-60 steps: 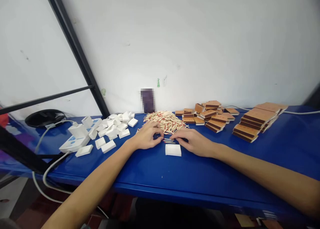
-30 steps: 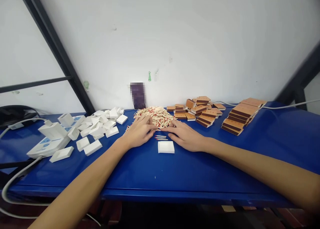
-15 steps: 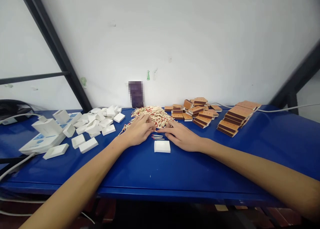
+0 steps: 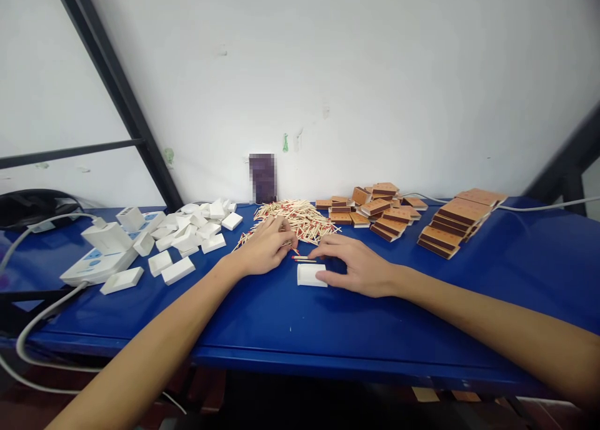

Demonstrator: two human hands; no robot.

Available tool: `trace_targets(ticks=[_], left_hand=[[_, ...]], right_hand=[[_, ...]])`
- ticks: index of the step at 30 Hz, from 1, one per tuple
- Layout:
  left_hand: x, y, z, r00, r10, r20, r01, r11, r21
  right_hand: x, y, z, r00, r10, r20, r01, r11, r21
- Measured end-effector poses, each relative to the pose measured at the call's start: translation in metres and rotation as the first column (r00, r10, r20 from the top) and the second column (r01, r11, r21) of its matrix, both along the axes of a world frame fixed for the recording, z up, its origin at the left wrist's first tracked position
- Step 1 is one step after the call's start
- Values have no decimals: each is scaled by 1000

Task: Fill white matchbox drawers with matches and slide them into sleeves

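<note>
My left hand is closed at the front of a heap of matchsticks, finger and thumb pinched together with a match showing at the tips. My right hand is open, thumb spread away from the fingers. Its thumb touches the right end of a small white matchbox tray. Its fingertips rest by a few loose matches lying just behind the tray, red heads to the left.
Several white trays are piled at the left beside a white power strip with cables. Brown matchbox sleeves lie in a jumble right of the heap, with more stacked sleeves further right. A blurred dark object stands against the wall.
My right hand has spread its thumb from its fingers and come to the tray and loose matches. The left hand stays by the heap. The whole view has shifted slightly.
</note>
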State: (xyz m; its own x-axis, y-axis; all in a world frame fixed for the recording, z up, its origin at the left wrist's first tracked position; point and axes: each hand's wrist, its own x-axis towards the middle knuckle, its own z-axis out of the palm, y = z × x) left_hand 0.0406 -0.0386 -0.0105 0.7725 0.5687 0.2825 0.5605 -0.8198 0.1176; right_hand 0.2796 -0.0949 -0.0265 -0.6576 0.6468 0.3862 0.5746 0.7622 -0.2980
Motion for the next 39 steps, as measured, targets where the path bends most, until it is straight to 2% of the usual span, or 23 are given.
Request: trace_targets(ticks=[5, 11, 13, 18, 21, 24, 29, 39], left_hand=[[-1, -2, 4, 1000, -8, 3, 8, 1000, -17], [-1, -5, 7, 999, -30, -18, 30, 999, -42], [0, -7, 8, 998, -57, -14, 56, 997, -46], [2, -11, 10, 995, -99, -23, 97, 993, -72], [4, -13, 11, 991, -134, -22, 131, 987, -95], [4, -11, 9, 988, -155, -5, 154, 981, -117], [0, -5, 7, 990, -137, 23, 138, 986, -96], [0, -4, 8, 993, -112, 20, 114, 988, -102]], right_hand=[[-4, -8, 0, 996, -47, 81, 41, 996, 82], [-3, -14, 5, 982, 148, 118, -151, 988, 15], [0, -14, 7, 981, 179, 77, -180, 984, 8], [9, -7, 5, 963, 214, -163, -225, 973, -52], [9, -1, 1, 970, 124, -207, -133, 991, -28], [4, 3, -3, 989, -10, -147, 9, 1000, -3], [-1, 6, -5, 1000, -7, 9, 7, 1000, 9], [1, 5, -6, 1000, -9, 2, 9, 1000, -29]])
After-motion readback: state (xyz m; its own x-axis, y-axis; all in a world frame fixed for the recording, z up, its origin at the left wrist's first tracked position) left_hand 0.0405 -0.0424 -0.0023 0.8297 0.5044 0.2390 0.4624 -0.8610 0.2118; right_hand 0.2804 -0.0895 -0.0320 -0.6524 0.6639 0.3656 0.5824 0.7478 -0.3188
